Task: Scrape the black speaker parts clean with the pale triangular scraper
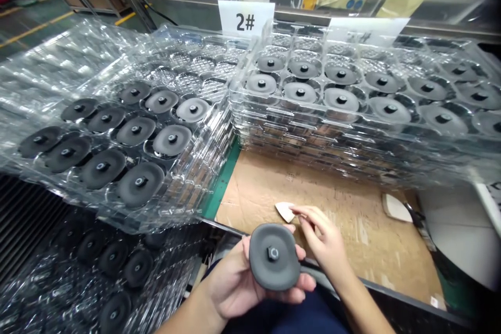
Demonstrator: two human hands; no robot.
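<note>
My left hand (238, 282) is closed round a dark grey, rounded rubber-like disc (282, 270). A short stud with a metallic centre stands up from the middle of the disc, facing me. The fingers support it from below and around its edge. To the right of the disc, my right hand (323, 240) reaches over the cardboard with its fingertips drawn together at a small white pointed piece (284, 212). The index fingertip meets that piece's right edge; the exact grip is partly hidden.
Clear plastic trays (219, 141) stacked at left hold several similar discs (141, 183). Another tray stack (313, 115) stands behind the cardboard sheet (332, 188). A cream-coloured piece (397, 207) lies at right. A sign reading 2# (246, 18) stands behind. More discs (113, 257) sit lower left.
</note>
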